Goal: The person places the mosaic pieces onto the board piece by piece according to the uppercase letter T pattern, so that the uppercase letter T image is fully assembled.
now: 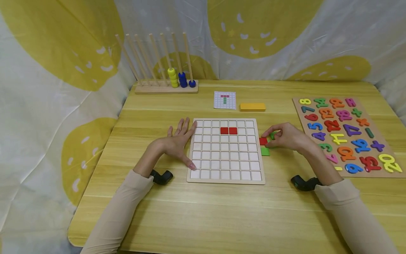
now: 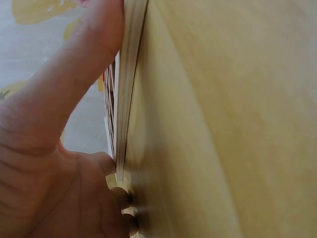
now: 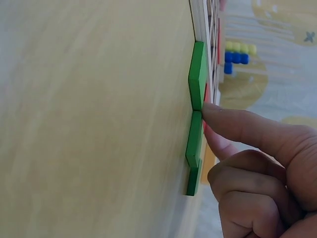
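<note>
A wooden grid board with white squares lies mid-table, two red square tiles side by side in its second row from the back. My left hand rests along the board's left side with fingers spread, its thumb and index fingertips on the edge. To the right of the board, my right hand pinches a red tile between thumb and index finger. Green tiles lie around that spot. From the right wrist, several green tiles stretch in a row beside the board, the red one mostly hidden behind them.
Behind the board lie a small card printed with a red and green T pattern and a yellow-orange block. A bead rack with upright rods stands at the back left. At the right is a number puzzle board.
</note>
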Action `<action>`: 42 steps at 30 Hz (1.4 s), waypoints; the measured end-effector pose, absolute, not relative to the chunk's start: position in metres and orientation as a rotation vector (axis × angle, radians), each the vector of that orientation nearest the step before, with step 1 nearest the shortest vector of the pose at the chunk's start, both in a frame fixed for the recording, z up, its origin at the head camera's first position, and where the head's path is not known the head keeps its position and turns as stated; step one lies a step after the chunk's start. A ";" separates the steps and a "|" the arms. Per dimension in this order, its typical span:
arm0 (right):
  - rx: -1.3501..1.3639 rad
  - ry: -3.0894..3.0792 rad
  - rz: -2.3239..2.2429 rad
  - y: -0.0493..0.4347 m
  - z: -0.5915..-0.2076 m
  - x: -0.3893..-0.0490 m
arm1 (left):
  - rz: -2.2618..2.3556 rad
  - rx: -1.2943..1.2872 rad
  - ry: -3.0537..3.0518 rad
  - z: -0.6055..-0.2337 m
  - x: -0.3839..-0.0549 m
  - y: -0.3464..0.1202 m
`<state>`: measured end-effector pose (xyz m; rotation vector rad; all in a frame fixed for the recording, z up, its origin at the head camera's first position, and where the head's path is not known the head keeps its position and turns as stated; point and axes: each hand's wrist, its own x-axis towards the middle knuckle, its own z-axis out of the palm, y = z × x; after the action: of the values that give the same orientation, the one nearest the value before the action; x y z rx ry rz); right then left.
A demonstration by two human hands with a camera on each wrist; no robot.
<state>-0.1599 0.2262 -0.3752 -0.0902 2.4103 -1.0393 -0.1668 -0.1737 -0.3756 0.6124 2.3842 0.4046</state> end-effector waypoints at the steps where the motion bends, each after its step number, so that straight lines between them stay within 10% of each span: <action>1: -0.086 2.410 -1.036 0.226 -0.375 -0.160 | 0.405 0.613 2.384 -0.376 -0.167 -0.174; 42: -0.171 2.525 -1.046 0.218 -0.364 -0.167 | 0.392 0.623 2.393 -0.377 -0.167 -0.175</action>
<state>-0.1673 0.2180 -0.3636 -0.1705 2.5255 -1.0458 -0.1667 -0.1752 -0.3771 0.6227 2.3934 0.3922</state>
